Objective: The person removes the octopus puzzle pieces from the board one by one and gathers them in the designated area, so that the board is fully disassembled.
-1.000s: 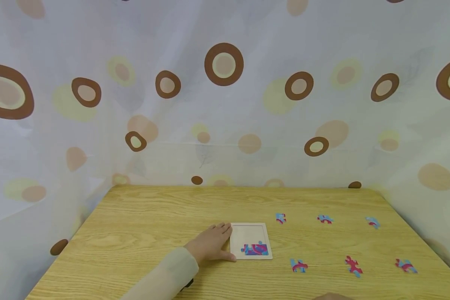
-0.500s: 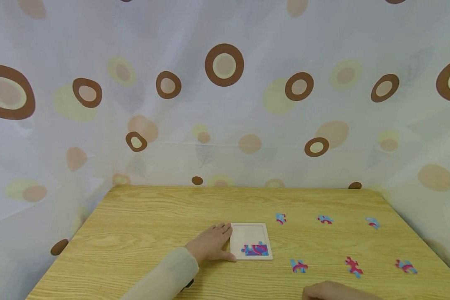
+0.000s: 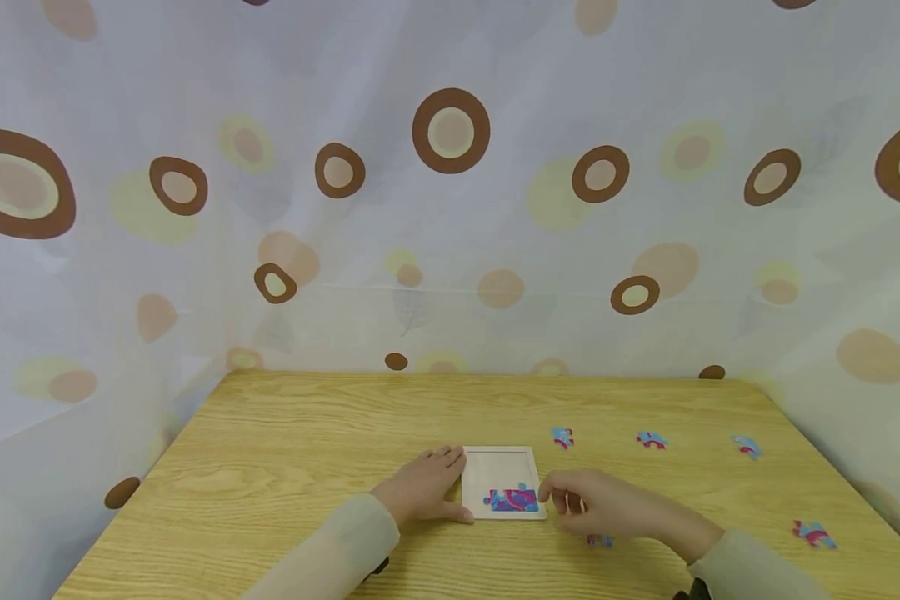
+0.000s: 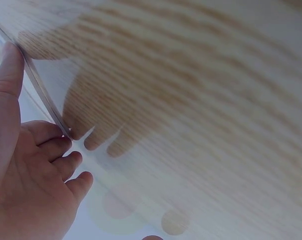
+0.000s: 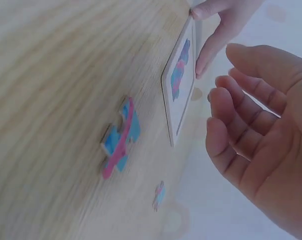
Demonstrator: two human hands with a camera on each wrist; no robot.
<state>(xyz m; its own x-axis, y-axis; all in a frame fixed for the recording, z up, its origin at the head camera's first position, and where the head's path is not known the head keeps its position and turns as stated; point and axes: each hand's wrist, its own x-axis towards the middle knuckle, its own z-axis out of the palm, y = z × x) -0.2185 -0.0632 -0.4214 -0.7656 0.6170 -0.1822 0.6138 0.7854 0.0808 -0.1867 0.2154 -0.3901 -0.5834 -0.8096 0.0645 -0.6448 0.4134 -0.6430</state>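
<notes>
A white square puzzle tray (image 3: 497, 467) lies on the table, with joined blue, purple and pink jigsaw pieces (image 3: 514, 500) in its front right corner. My left hand (image 3: 422, 490) rests along the tray's left edge, thumb at the front corner and fingertips at the back one. In the left wrist view, its thumb and fingers touch the tray's rim. Over the table just right of the tray is my right hand (image 3: 607, 504), fingers loosely bent, nothing in them. Beneath it a loose blue and pink jigsaw piece (image 5: 123, 137) is partly covered in the head view.
Several more loose pieces are spread to the right: one behind my right hand (image 3: 562, 437), two farther right, a blue piece (image 3: 651, 439) and another (image 3: 747, 447), and one at the front right (image 3: 814, 533). A dotted curtain (image 3: 450, 250) hangs behind the wooden table (image 3: 307, 433).
My right hand has come up from the bottom edge and moved left to the tray's right side. Its arm now hides the red front piece. My left hand has stayed put.
</notes>
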